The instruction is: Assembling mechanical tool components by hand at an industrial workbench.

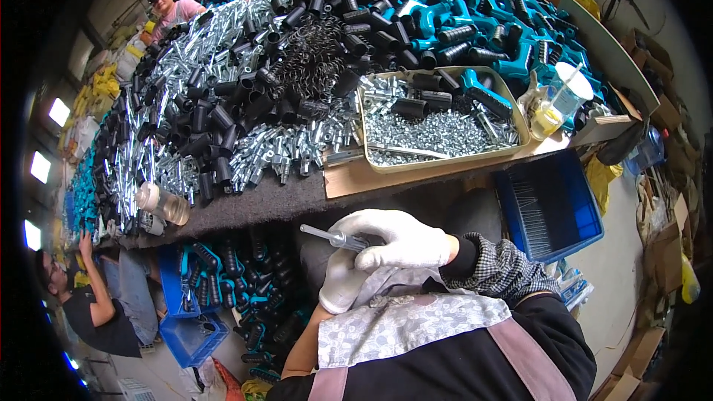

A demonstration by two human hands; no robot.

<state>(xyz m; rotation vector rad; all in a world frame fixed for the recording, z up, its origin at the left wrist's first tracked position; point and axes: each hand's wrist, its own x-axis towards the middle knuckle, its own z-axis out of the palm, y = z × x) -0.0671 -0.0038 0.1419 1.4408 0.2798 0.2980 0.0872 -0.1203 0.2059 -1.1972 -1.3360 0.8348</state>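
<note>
A long bench (297,197) covered in dark grey felt runs across the view, heaped almost to its near edge with loose parts. Along its far right stretch lies a mound of teal plastic handles (475,18), smooth-bodied with ribbed black grips; toward the middle sit matte black plastic tubes (245,96), short and cylindrical, mixed with a tangle of dark wire springs (312,48). Bright zinc-plated metal fittings (282,145) glint in a spiky drift from the far left corner down to the near edge. Near the right end of the near edge, a shallow rectangular metal tray (444,165) rests on a sheet of brown cardboard and holds small shiny screws with a few black and teal pieces. Below the bench's right end stands a blue plastic crate (553,208), and below its left part another blue crate (194,338) filled with teal and black handles. A clear plastic cup (568,96) stands at the right end, and a clear bottle (165,204) lies at the near edge on the left. Just below the near edge, in the lap, the right hand (405,241), in a white knit glove, is curled around a thin grey metal rod (334,238) that juts out to the left, its fingers pressed together over it. The left hand (343,282), gloved alike, sits curled just beneath; what it grips cannot be told.
</note>
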